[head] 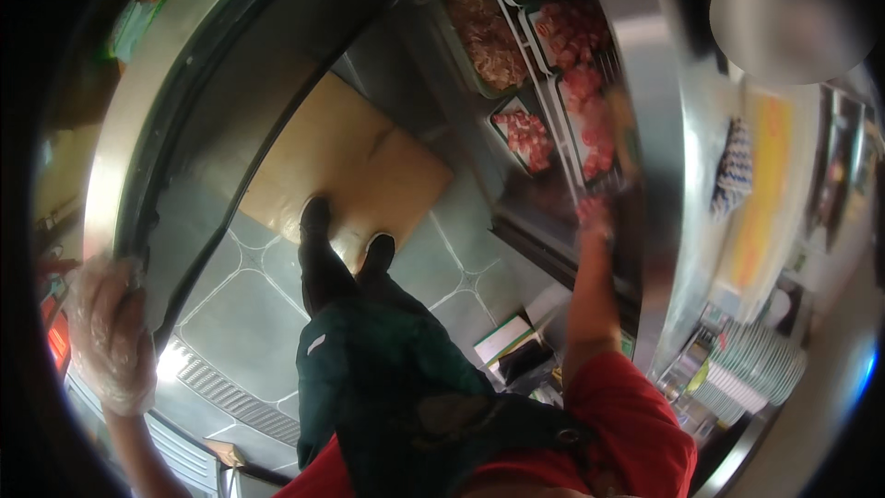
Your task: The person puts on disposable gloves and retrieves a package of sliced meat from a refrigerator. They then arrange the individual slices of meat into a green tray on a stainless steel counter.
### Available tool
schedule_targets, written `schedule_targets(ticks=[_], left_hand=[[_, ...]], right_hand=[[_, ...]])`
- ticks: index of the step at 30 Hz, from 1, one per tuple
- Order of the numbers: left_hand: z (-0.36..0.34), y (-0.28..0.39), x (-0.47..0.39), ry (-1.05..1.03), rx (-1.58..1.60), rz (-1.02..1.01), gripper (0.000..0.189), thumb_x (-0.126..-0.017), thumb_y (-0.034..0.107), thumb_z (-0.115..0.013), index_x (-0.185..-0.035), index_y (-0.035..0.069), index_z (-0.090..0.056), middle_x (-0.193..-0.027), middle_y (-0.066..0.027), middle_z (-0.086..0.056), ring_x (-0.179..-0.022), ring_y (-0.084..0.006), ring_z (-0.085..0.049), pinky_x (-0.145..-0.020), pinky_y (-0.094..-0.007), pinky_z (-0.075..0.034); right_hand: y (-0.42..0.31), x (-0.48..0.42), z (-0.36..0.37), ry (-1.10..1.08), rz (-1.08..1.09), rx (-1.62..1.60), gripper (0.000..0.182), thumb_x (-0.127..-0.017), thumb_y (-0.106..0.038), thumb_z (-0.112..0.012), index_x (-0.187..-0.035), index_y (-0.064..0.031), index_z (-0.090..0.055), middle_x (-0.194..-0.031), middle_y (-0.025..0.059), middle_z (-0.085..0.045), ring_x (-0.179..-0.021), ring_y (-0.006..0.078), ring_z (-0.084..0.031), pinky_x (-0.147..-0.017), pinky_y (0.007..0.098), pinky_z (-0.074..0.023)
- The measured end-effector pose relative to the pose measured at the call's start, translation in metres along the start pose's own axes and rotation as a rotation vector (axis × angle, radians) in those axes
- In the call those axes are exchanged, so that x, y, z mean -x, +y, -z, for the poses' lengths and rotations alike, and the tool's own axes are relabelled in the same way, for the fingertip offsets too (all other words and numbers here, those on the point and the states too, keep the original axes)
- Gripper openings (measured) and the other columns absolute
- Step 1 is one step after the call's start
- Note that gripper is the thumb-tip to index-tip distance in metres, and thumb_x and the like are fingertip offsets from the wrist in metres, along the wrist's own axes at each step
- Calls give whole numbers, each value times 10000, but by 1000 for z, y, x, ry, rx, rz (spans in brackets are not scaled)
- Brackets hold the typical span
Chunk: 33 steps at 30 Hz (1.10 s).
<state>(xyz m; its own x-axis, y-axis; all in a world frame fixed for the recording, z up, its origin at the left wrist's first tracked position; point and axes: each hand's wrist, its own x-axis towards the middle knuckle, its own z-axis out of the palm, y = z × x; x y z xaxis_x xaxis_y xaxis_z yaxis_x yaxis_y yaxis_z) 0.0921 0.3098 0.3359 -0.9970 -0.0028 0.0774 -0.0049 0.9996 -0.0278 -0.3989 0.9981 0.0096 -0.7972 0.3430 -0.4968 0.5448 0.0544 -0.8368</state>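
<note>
My left hand (114, 332), in a clear plastic glove, grips the metal edge of an open refrigerator door (110, 173) at the left. My right hand (594, 216) reaches into the refrigerator at the right, by the near end of a tray of raw meat (588, 124); it is blurred, and whether it holds anything cannot be told. More trays of raw meat (567, 31) lie farther along the white wire shelf (532, 55). Below that shelf are a larger container of sliced meat (487, 38) and a small tray of meat pieces (522, 135).
A flattened cardboard sheet (352, 152) lies on the tiled floor under my feet. A floor drain grate (231, 387) is at lower left. Stacked plates (753, 366) stand at right, beyond the steel counter edge (664, 117). Boxes (505, 342) sit low beside my legs.
</note>
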Motion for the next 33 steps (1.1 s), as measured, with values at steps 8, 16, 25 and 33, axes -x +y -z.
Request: schedule_targets(ticks=[8,16,25,33], left_hand=[[-8,-2,11,-28,40,17,417,-655,-82,-742,-1011,68,-586,-1150,-133,-617,-1117,-374,-592,-842,-467,-549],[-5,-4,10,-7,78,37,418,-707,-81,-690,-1055,106,-553,-1164,-108,-614,-1099,-357,-598,-829,-474,-539],[-1,21,-6,-12,41,106,419,-613,-132,-543,-977,74,-564,-1215,-118,-562,-1187,-356,-529,-939,-477,-472],[20,54,-32,61,26,127,358,-600,-100,-585,-897,100,-591,-1159,-78,-600,-1139,-327,-566,-845,-464,-517]], right_hand=[[-6,-24,-27,-187,-108,-28,310,-874,-164,-568,-1154,-33,-548,-1086,155,-610,-1045,311,-590,-907,479,-494],[-18,-7,-15,-547,-225,-537,256,-828,-22,-554,-1073,51,-544,-1004,189,-624,-986,343,-612,-872,481,-541],[7,18,-20,-495,-184,-686,383,-849,20,-535,-1229,48,-495,-1177,190,-572,-1075,340,-588,-905,439,-542],[-28,154,-49,-208,-154,-476,403,-860,-15,-540,-1257,28,-485,-1183,172,-542,-1050,351,-561,-951,492,-481]])
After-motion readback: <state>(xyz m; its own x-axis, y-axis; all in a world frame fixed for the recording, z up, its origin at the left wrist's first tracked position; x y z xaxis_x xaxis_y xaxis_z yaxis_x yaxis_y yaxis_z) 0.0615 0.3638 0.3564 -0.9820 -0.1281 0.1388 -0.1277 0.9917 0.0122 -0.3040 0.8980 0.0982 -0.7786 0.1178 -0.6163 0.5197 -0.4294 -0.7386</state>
